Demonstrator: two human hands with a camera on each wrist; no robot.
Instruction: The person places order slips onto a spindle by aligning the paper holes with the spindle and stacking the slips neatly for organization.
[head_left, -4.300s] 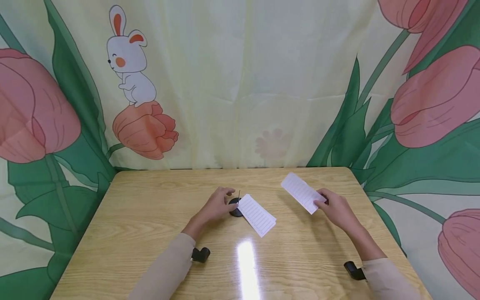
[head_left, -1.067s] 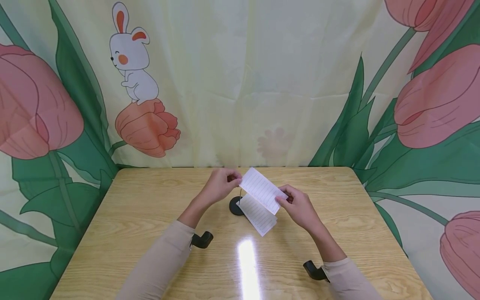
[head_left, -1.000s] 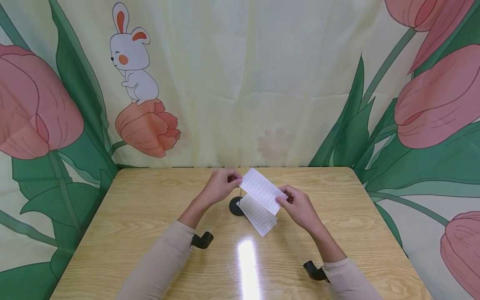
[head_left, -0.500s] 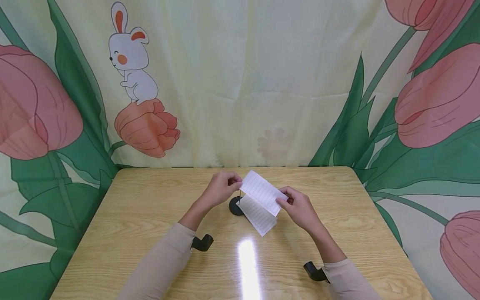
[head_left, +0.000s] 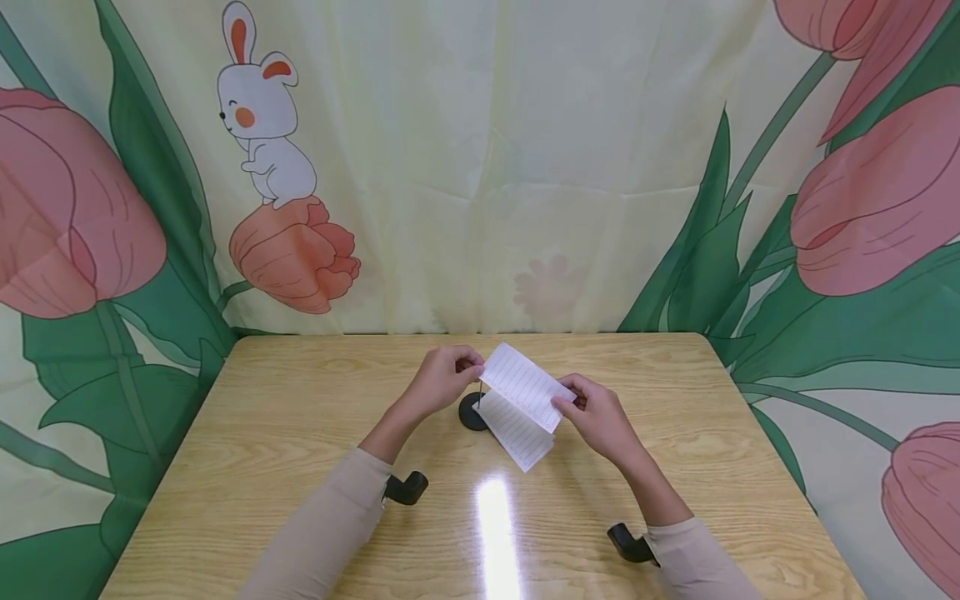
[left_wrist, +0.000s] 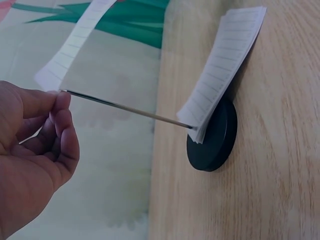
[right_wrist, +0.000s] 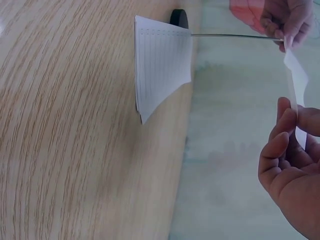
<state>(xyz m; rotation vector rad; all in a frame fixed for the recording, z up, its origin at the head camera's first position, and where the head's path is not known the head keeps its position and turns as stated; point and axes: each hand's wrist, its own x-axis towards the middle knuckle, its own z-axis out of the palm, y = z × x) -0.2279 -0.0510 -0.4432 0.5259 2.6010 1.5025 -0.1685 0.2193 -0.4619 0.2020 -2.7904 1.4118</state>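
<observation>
A paper spike stands on the table, its thin metal rod (left_wrist: 125, 108) rising from a round black base (head_left: 470, 413). Several lined paper slips (head_left: 520, 437) are threaded on the rod down at the base. Above them, a single lined slip (head_left: 522, 379) is stretched between both hands. My left hand (head_left: 444, 377) pinches its left corner right at the rod's tip. My right hand (head_left: 596, 410) pinches the opposite end between thumb and fingers. In the right wrist view the held slip (right_wrist: 298, 82) is seen nearly edge-on, bowed a little.
The wooden table (head_left: 315, 408) runs back to a curtain (head_left: 450, 167) printed with tulips and a rabbit. Black wrist mounts (head_left: 407, 488) stick out from both sleeves. A bright light reflection (head_left: 495, 533) lies on the table's front middle.
Since the earliest frame, my right hand has carried the slip left over the spike, and my left hand has risen to pinch its corner. Lately the left hand and slip have sunk slightly.
</observation>
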